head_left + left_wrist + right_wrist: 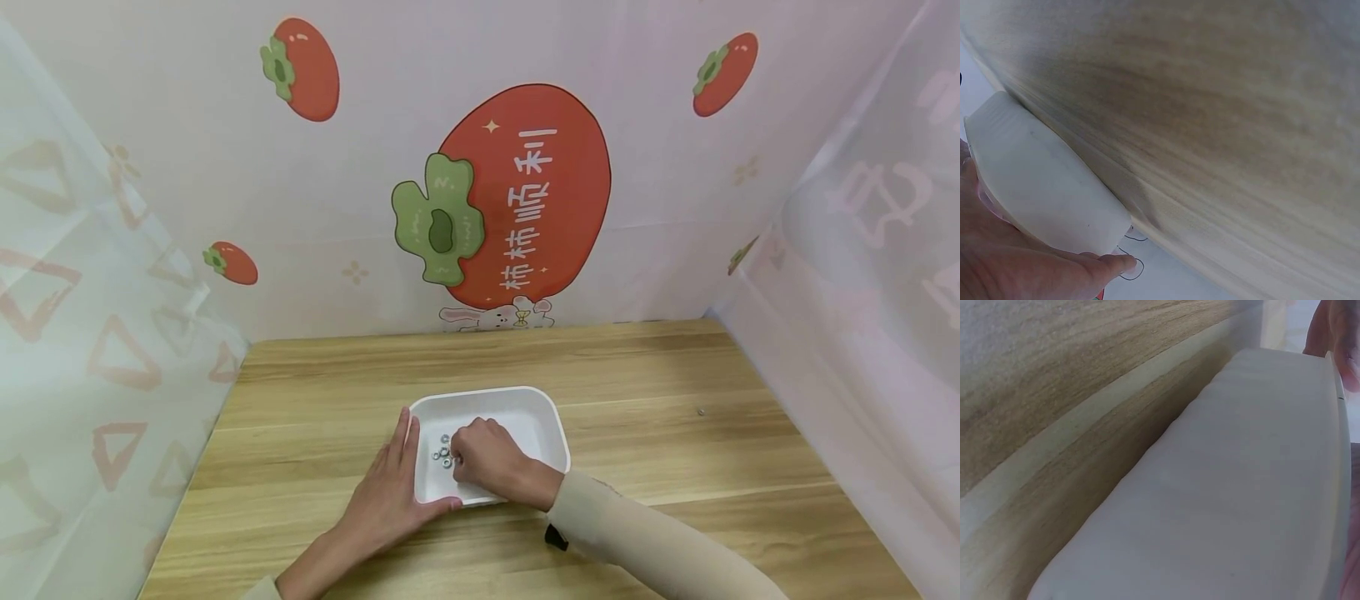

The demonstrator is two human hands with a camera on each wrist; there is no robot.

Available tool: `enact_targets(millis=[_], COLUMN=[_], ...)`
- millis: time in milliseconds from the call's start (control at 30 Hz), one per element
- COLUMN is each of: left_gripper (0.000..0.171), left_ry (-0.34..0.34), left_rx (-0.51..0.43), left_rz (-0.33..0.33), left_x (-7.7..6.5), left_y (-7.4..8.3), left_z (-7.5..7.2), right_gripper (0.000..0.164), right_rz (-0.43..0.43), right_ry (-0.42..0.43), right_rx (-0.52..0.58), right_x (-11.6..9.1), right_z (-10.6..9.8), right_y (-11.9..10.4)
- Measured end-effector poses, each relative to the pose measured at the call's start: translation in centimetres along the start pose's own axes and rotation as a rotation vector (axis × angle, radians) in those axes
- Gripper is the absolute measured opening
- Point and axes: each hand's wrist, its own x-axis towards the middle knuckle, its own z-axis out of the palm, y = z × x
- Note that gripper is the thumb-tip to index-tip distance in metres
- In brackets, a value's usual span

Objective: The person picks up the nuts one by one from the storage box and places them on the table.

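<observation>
A shallow white plastic tray (529,410) with rounded corners lies on the wooden table. Several small metal nuts (446,452) cluster inside its left part. My left hand (392,487) rests against the tray's left side with straight fingers, and its thumb lies along the near rim. In the left wrist view the left hand (1029,265) lies along the tray's rim (1047,181). My right hand (487,454) is inside the tray, just right of the nuts, with curled fingers. Its fingertips are hidden, so I cannot see whether they hold a nut. The right wrist view shows mainly the tray's outer wall (1229,481).
One tiny metal piece (701,412) lies alone on the right side of the table (645,367). A small black object (556,537) shows beneath the right sleeve. White curtains with printed persimmons (555,200) enclose the table at the back and sides.
</observation>
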Motion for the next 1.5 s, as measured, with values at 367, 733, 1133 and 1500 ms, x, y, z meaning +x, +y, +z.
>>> enact_targets(millis=[367, 733, 1133, 1500], left_gripper=[0.133, 0.135, 0.135, 0.136], left_ry=[-0.010, -0.025, -0.037, -0.045], left_rx=[-0.004, -0.008, -0.019, -0.018], left_rz=[-0.012, -0.026, -0.038, -0.045], left_x=[0.0, 0.0, 0.0, 0.0], left_y=[0.0, 0.2, 0.1, 0.2], left_z=[0.0, 0.0, 0.0, -0.1], right_gripper=[0.015, 0.011, 0.010, 0.011], right_rz=[0.036, 0.034, 0.095, 0.118], right_ry=[0.043, 0.163, 0.246, 0.327], right_rx=[0.104, 0.228, 0.406, 0.549], right_x=[-0.7, -1.6, -2.7, -3.4], right_z=[-0.3, -1.6, -2.6, -3.2], right_y=[0.8, 1.6, 2.2, 3.4])
